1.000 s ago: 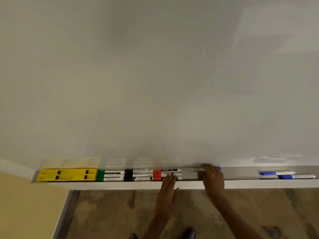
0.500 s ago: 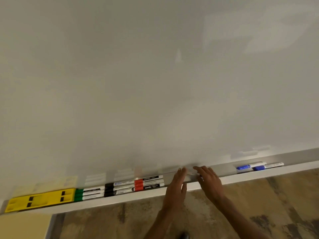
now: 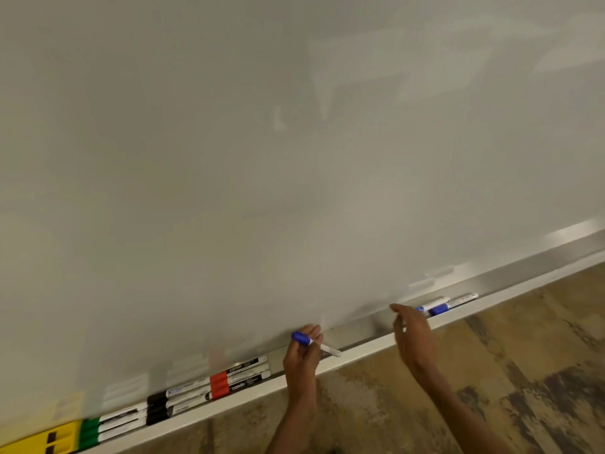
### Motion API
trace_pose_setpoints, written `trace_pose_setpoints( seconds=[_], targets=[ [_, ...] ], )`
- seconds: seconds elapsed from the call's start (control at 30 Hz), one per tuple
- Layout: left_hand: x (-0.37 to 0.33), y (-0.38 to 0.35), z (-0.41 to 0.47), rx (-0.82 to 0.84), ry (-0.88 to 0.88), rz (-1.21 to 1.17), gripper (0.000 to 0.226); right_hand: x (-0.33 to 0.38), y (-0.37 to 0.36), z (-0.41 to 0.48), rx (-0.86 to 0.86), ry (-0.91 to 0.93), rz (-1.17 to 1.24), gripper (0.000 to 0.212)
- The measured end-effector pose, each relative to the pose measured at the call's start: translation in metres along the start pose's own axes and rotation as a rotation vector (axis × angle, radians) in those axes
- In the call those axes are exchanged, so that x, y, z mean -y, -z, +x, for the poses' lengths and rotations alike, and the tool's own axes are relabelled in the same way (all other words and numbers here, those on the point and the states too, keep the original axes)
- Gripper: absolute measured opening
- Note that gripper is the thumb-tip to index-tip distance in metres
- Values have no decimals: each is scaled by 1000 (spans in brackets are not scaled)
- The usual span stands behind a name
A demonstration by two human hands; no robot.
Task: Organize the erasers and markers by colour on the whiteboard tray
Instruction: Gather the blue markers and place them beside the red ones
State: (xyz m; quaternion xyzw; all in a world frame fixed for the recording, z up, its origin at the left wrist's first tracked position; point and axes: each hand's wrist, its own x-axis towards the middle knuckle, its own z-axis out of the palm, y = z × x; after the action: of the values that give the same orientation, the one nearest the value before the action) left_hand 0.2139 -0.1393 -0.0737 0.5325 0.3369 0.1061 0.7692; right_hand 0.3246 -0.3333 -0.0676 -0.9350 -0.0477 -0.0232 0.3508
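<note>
Left hand (image 3: pixel 302 355) clamped on blue marker (image 3: pixel 314 343) above tray (image 3: pixel 360 350). Right hand (image 3: pixel 413 335) empty, fingers apart, near two blue markers (image 3: pixel 440 306). "Camlin" legible on red markers (image 3: pixel 239 378).

Whiteboard (image 3: pixel 294 158) in front of me: smooth, glossy, faint reflections. Tray (image 3: pixel 523 276): brushed metal channel, dull sheen, white matt front lip. Blue marker (image 3: pixel 302 339) in my left hand (image 3: pixel 302 358): smooth plastic, glossy cap. Yellow eraser (image 3: pixel 39 445): hard shiny plastic. Floor (image 3: pixel 491 371): worn wood-look planks, matt, blotchy.
</note>
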Motion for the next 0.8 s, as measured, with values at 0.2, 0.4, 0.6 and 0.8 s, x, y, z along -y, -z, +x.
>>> trace_pose_setpoints(
  seconds=[0.2, 0.4, 0.6, 0.8],
  targets=[
    [5, -4, 3, 7, 277, -424, 32, -73, 16, 35, 108, 89, -411, 42],
    [9, -6, 1, -6, 349, -583, 35, -80, 9, 48, 221, 185, -466, 43],
    [9, -7, 0, -1, 348, -559, 38, -52, 0, 38, 234, 368, -384, 48],
    [11, -16, -2, 41, 309, -485, 41, 22, -31, -4, 184, 418, -116, 39]
  ],
)
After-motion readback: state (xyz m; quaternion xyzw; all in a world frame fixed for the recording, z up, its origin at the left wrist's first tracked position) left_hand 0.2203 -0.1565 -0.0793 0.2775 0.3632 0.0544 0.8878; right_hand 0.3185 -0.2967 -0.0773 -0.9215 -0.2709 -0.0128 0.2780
